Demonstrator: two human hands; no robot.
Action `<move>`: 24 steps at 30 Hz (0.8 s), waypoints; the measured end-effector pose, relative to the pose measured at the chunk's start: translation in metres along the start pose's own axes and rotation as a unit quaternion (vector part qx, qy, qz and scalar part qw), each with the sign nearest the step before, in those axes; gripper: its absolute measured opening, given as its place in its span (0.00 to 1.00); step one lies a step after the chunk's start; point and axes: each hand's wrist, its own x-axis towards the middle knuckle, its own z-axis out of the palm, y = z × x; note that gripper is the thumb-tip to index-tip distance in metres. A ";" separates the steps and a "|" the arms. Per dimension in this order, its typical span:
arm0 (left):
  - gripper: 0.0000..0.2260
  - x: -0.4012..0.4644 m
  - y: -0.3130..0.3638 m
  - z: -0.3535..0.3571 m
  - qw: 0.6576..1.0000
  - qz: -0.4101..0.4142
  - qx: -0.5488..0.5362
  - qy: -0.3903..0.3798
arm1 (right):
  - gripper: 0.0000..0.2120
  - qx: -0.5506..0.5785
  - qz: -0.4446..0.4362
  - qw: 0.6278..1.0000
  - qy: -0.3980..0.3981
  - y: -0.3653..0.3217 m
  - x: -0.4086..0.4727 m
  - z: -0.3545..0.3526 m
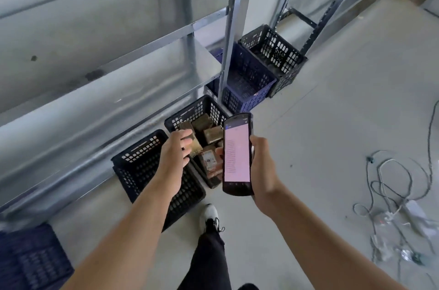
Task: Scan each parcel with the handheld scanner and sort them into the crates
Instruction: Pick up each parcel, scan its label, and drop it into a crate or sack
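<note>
While fingers (184, 141) clasp parcel (193, 138).

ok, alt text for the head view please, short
A person's left hand grips a brown cardboard parcel over a black plastic crate of parcels while the right hand holds a black handheld scanner with a lit pink screen. Beside it sits another black lattice crate, under grey metal shelving.

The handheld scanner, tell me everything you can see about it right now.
The handheld scanner is a slim, phone-shaped device with a dark, glossy-looking casing and rounded ends. Its long screen is lit pale pink with rows of small text too blurred to read. The right hand grips it from its right side, holding it upright, screen toward the camera, in the air in front of the crate of parcels.
</note>
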 end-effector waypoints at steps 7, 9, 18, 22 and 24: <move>0.19 0.119 0.004 0.037 0.994 -0.072 -0.024 0.073 | 0.33 -0.015 0.079 0.996 -0.029 -0.023 0.146 -0.023; 0.18 0.158 -0.010 0.047 0.990 -0.088 -0.027 0.103 | 0.31 -0.017 0.097 0.995 -0.033 -0.012 0.197 -0.029; 0.17 0.341 -0.106 0.096 0.961 -0.139 -0.071 0.227 | 0.28 -0.089 0.138 0.985 -0.059 0.072 0.418 -0.060; 0.16 0.404 -0.151 0.104 0.955 -0.160 -0.068 0.241 | 0.29 -0.130 0.144 0.977 -0.093 0.107 0.482 -0.077; 0.12 0.436 -0.173 0.101 0.957 -0.154 -0.039 0.241 | 0.30 -0.141 0.139 0.972 -0.124 0.124 0.510 -0.082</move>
